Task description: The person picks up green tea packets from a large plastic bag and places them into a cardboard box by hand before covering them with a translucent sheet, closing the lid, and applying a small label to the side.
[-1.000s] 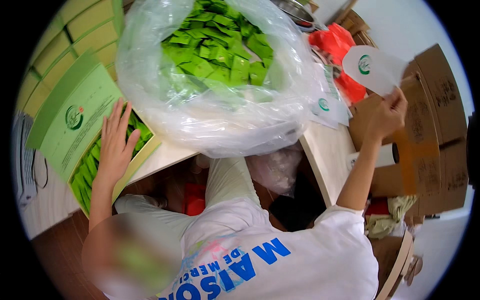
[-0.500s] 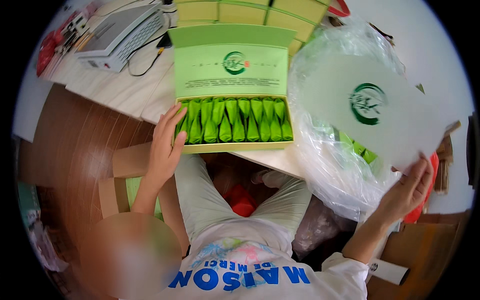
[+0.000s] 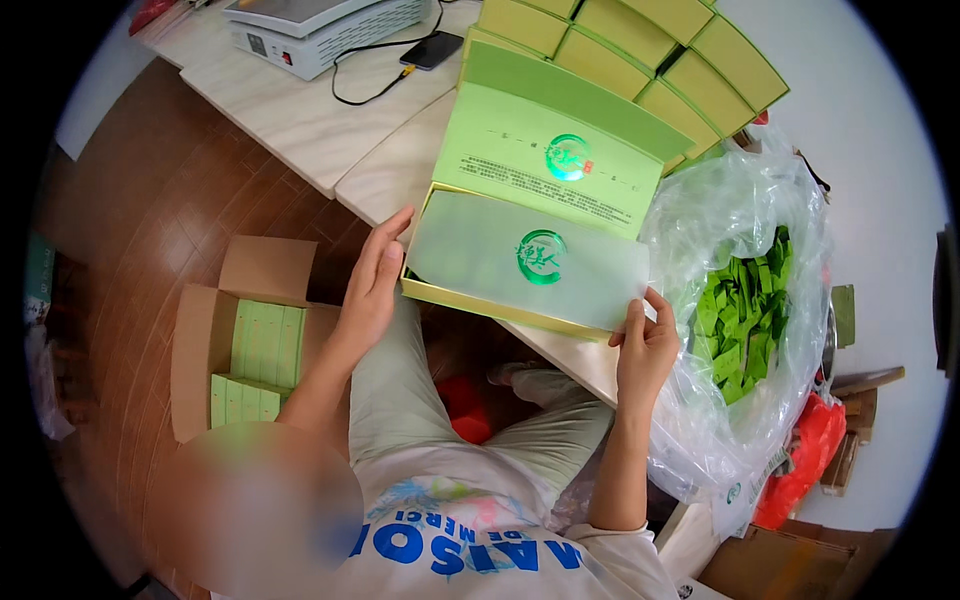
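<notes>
One green box [image 3: 480, 306] open at the table [image 3: 385, 170] edge, one frosted sheet [image 3: 485, 248] laid inside it. My left hand [image 3: 374, 288] is loosely open against the box's left end, my right hand [image 3: 647, 350] pinches the sheet's right corner. One clear bag [image 3: 690, 225] just beside.

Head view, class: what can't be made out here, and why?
Head view:
Contents of green box: veiled by translucent sheet.
Right side of floor carton: partly behind left forearm.
Far part of grey device: cut off by top edge.
Red item: kind unclear, partly behind trousers.
</notes>
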### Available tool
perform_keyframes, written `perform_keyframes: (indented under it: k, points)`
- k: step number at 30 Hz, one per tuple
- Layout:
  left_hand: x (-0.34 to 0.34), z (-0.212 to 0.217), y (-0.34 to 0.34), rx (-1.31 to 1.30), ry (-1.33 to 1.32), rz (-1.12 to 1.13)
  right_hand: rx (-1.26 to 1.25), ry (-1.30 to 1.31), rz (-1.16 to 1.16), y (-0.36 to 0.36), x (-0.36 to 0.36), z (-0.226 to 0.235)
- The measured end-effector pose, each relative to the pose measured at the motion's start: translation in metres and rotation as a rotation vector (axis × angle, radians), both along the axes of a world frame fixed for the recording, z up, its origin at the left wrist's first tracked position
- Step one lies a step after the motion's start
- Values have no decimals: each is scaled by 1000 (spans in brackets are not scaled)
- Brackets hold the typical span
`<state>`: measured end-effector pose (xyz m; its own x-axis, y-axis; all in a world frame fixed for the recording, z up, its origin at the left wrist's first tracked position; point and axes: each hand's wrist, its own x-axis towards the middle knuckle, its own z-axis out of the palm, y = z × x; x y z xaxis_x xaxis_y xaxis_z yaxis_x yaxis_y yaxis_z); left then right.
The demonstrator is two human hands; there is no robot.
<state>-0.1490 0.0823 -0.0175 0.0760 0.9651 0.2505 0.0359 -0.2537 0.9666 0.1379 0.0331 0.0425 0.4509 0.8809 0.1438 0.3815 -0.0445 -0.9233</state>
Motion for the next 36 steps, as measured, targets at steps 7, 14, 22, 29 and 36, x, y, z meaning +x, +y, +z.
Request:
perform_keyframes:
  k: [7,14,22,29,36]
  points:
    - [17,6,7,34,137,78,-129,-465,-65,5,8,7]
    - [29,38,7,347,741,96,-218,-762,3,8,6,7]
    - [48,65,12,526,1173,-218,60,-959,88,14,-1,13]
    - [47,50,23,478,1181,-286,63,-1009,327,17,-1,-16]
    - [39,57,26,424,1114,-395,32,-915,405,17,5,-11]
